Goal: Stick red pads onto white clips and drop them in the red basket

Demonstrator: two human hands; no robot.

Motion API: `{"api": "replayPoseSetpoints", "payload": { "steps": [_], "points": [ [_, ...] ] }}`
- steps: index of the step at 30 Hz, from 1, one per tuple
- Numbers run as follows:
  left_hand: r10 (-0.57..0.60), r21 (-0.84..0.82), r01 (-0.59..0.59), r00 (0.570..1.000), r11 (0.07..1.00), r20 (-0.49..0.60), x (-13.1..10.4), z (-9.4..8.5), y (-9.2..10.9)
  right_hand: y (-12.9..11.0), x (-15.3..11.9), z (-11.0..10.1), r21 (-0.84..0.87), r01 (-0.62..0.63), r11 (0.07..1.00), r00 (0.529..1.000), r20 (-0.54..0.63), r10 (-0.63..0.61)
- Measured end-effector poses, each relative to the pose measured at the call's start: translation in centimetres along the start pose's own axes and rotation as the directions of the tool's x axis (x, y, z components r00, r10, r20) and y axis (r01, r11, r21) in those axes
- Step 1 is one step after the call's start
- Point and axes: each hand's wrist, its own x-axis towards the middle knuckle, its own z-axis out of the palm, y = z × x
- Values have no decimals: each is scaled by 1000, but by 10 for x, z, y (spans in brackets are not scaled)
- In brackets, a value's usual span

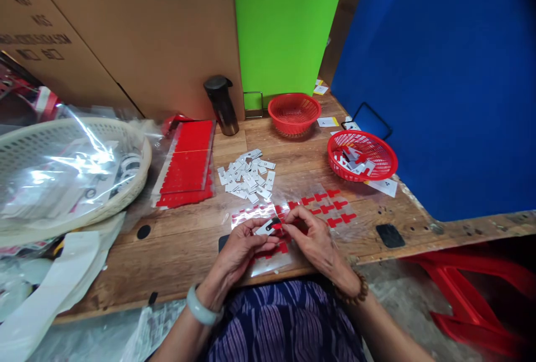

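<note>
Between the thumb and fingers of my left hand (240,250) is a small white rectangular piece (264,228) with a dark end. My right hand (312,239) pinches a small red sticker (277,227) against that dark end. Beneath both hands lies a clear sheet (268,266) with red T-shaped stickers (335,221) in rows, spreading out to the right. Just beyond the hands, a loose pile of similar white pieces (247,175) rests on the wooden table (176,256).
Two red baskets stand behind, one at the back (294,113) and one at the right (362,155) holding white and red pieces. Stacked red sheets (188,155) and a dark flask (221,106) are left of them. A large cream basket (125,200) with plastic-wrapped items fills the left.
</note>
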Motion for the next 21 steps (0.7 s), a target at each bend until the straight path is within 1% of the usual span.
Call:
{"api": "replayPoseSetpoints", "payload": {
  "steps": [5, 8, 14, 21],
  "points": [
    [-26, 33, 25, 999, 999, 29, -6, 4, 0, -7, -7, 1, 57, -2, 998, 998, 63, -1],
    [-28, 45, 26, 999, 999, 42, -6, 5, 0, -8, -10, 3, 45, 16, 999, 998, 64, -19],
    [-17, 55, 14, 997, 998, 71, -5, 6, -2, -9, -12, 1, -54, 70, 996, 996, 62, -66],
    [-34, 67, 29, 997, 997, 71, -5, 7, -1, -10, -15, -1, -157, 157, 975, 986, 73, -147]
  ]
}}
